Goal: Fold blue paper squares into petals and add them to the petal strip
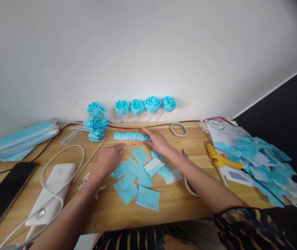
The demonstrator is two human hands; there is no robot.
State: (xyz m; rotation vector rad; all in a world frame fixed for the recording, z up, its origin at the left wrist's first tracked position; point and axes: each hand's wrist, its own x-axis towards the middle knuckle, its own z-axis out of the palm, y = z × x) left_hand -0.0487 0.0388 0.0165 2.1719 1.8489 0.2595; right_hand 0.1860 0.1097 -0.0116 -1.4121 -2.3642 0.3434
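Note:
A row of overlapping folded blue petals (129,136) lies across the middle of the table. At its right end is my right hand (159,140), its finger and thumb closed around the last petals. My left hand (111,158) rests low on the table, just below the row's left end, with its fingers extended and nothing visible in them. Between my forearms lie several loose blue fabric squares (126,190), some overlapping. One paler square (153,166) lies on top. Under my right forearm, scissors (189,187) are partly hidden.
Blue fabric flowers on sticks (152,104) lean against the wall, and more flowers (95,124) are piled left. A tape roll (179,129), yellow glue gun (219,158) and blue scraps (263,156) lie right. Left are a phone (7,194), white power bank (53,194) and blue bundle (24,139).

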